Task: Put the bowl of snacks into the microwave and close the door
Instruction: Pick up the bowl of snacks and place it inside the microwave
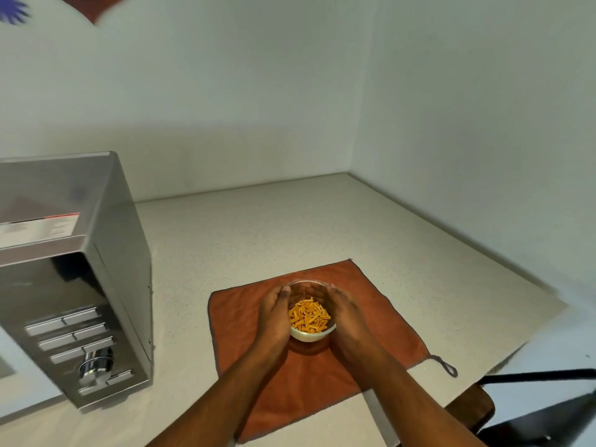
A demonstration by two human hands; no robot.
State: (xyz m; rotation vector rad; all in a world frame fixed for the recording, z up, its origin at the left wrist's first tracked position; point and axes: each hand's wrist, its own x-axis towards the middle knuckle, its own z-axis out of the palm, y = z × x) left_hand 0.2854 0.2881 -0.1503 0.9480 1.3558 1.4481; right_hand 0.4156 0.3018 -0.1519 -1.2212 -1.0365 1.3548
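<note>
We find the task at its opening stage, with nothing yet completed as far as the view shows. The bowl (312,330), a small glass one about half filled with orange snack sticks (309,315), stands on a rust-coloured cloth (380,321) spread on the pale counter (258,233), well apart from the microwave (74,279) at the left edge of the view. Our left hand (274,314) is cupped against the bowl's left side and our right hand (346,312) against its right side, fingers curled round the far wall and thumbs lying near the rim; the two hands enclose the bowl between them in a narrow, wrapped hold. We cannot tell whether the bowl rests on the cloth or is raised a little off it, though a shadow beneath its base on the near side suggests it sits at or very close to the cloth. Of the microwave we see the steel top, the right side and the control panel with its buttons and knob (95,369); the door lies mostly outside the view, and we cannot confirm whether it stands open or closed. We judge the remaining work to be the whole carry: raising the bowl level so the sticks do not spill, moving it leftward to the microwave, opening the door if it is shut, setting the bowl inside, and closing the door.
</note>
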